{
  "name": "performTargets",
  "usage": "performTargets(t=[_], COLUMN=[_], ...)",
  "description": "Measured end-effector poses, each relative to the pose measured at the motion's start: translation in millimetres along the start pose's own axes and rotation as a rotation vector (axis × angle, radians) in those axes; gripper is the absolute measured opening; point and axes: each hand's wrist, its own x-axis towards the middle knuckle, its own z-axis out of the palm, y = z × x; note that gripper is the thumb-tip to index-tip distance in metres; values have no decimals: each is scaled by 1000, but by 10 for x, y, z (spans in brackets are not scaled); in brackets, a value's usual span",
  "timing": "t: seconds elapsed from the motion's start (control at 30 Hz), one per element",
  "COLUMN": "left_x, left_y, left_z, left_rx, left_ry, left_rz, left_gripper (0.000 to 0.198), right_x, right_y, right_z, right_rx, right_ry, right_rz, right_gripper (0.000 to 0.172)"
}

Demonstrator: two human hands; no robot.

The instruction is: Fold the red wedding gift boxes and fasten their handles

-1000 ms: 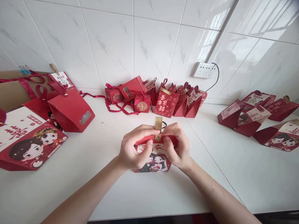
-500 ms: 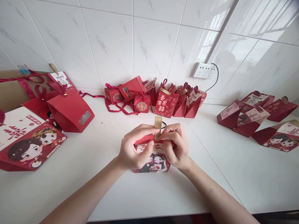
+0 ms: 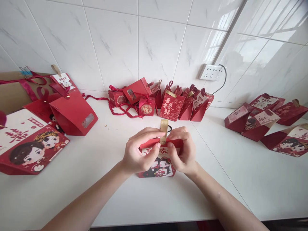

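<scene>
A red and white gift box point(image 3: 157, 168) printed with a cartoon couple stands on the white table, centred before me. At its top edge rises a gold ribbon loop point(image 3: 164, 126). My left hand point(image 3: 141, 150) is closed on the box's upper left edge, thumb in front and fingers behind, close to the ribbon. On the other side, my right hand point(image 3: 184, 149) pinches the upper right edge, its thumb on the front panel. Part of a black cord or band point(image 3: 169, 128) shows behind the ribbon; where it runs is hidden by my fingers.
Red gift boxes point(image 3: 73, 112) and a large couple-printed box point(image 3: 26, 144) stand at left, near a brown carton point(image 3: 12, 93). More boxes point(image 3: 170, 106) line the tiled wall; several others point(image 3: 260, 122) stand at right. A power strip point(image 3: 211, 72) hangs on the wall.
My right hand has shifted from pinching at the ribbon's base to gripping the box's top edge, its thumb now on the front. The left hand and the box stay nearly in place.
</scene>
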Motion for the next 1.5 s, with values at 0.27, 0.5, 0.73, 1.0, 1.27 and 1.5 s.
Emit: performTargets(t=[0.27,0.5,0.73,1.0,1.27,1.5], left_x=[2,1,-1,15,18,19], left_y=[23,37,64,76,91,98], left_z=[7,10,7,9,2,4], left_rx=[36,36,22,-16,-27,-10], left_ry=[19,28,37,48,51,47], left_rz=[-20,-48,-132,-145,-188,-195], left_gripper=[27,26,25,27,25,23], right_x=[-19,-21,-16,-15,-3,10], right_y=[3,1,-9,10,-28,-31], right_z=[8,21,19,8,9,-15], right_rx=[21,15,1,34,26,-22], right_ry=[4,31,24,0,-7,-45], right_rz=[41,66,100,118,172,160], right_gripper=[27,28,24,22,11,9])
